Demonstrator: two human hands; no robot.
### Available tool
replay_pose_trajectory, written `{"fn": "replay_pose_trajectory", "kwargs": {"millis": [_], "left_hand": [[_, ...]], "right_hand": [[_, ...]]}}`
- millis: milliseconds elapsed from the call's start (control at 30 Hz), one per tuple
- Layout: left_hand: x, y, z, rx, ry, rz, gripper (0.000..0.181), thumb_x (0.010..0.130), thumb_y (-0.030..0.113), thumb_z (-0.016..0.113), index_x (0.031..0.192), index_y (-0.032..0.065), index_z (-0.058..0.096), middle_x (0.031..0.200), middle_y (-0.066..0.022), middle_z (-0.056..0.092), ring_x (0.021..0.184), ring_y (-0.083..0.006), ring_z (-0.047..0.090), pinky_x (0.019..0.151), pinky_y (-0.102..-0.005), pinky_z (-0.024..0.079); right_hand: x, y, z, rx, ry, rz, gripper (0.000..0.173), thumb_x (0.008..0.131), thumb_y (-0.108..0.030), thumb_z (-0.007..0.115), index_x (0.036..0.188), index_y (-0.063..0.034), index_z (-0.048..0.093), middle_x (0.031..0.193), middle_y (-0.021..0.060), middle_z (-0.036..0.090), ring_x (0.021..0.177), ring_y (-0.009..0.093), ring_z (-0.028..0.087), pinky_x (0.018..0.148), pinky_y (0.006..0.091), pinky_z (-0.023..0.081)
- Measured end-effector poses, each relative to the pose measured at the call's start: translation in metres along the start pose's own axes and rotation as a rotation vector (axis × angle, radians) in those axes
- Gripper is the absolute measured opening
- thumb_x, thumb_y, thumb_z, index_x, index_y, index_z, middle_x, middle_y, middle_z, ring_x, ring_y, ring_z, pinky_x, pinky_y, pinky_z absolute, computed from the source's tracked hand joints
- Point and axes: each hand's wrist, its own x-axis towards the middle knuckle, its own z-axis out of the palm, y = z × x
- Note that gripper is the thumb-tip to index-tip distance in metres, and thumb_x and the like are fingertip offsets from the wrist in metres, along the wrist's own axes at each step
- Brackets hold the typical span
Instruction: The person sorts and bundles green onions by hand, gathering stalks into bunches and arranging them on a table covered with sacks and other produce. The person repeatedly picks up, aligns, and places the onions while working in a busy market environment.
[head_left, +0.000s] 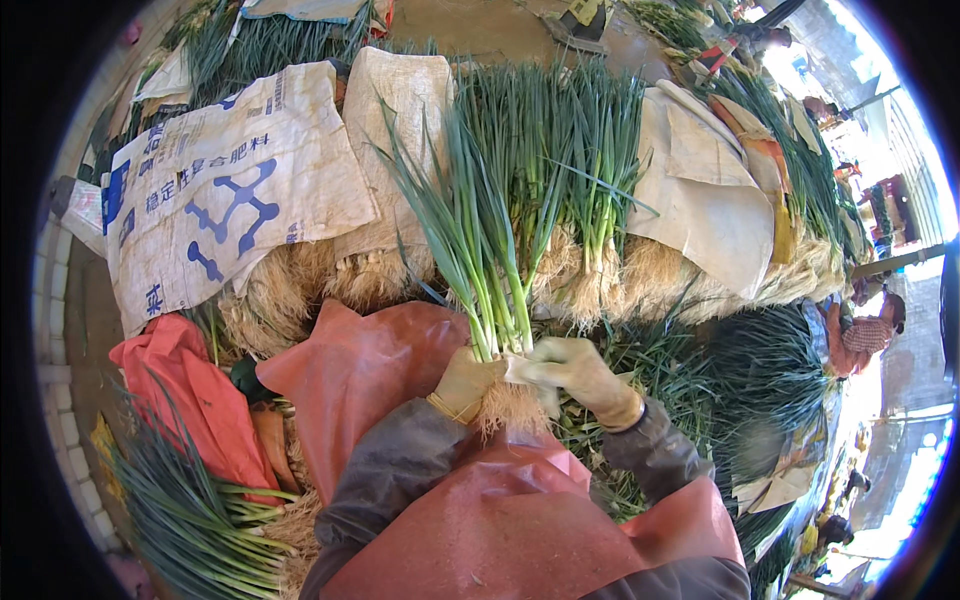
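Observation:
A bunch of green onions (491, 300) stands leaves-up above my lap, its pale roots (512, 409) hanging down over a red apron (525, 517). My left hand (469, 382), in a tan work glove, is closed around the left side of the white stem bases. From the right, my gloved right hand (581, 375) reaches to the same spot, slightly blurred. Its fingers pinch a whitish strip (517, 369) across the stem bases; whether this is onion skin or a band I cannot tell. The glove hides part of the right-hand stems.
Bundled green onions (525, 142) form a row ahead, partly under a printed woven sack (247, 187) and pale sheets (705, 180). Loose onions (217, 517) lie at lower left beside a red cloth (195, 405). Leaf scraps (637, 375) cover the ground at right. Another person (866, 337) sits far right.

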Motion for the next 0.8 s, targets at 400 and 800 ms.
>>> {"fn": "replay_pose_trajectory", "kwargs": {"millis": [400, 800], "left_hand": [[-0.003, -0.003, 0.006, 0.2, 0.028, -0.079, 0.029, 0.079, -0.003, 0.069, 0.106, -0.0016, 0.061, 0.091, -0.0069, 0.065, 0.078, -0.0162, 0.064, 0.069, -0.0299, 0.055], [-0.004, 0.003, -0.009, 0.029, 0.003, -0.143, 0.028, 0.083, -0.001, 0.063, 0.11, -0.0023, 0.057, 0.094, -0.0105, 0.065, 0.081, -0.0193, 0.065, 0.069, -0.0293, 0.056]], "right_hand": [[0.059, 0.053, -0.017, -0.975, 0.266, -0.518, 0.048, 0.084, -0.02, 0.065, 0.127, -0.004, 0.051, 0.118, 0.0195, 0.057, 0.095, 0.03, 0.062, 0.083, 0.0365, 0.051], [0.021, 0.033, -0.001, 0.043, -0.221, -0.203, 0.017, 0.089, -0.02, 0.064, 0.097, -0.0042, 0.065, 0.081, 0.004, 0.066, 0.064, 0.008, 0.062, 0.053, 0.0229, 0.05]]}}
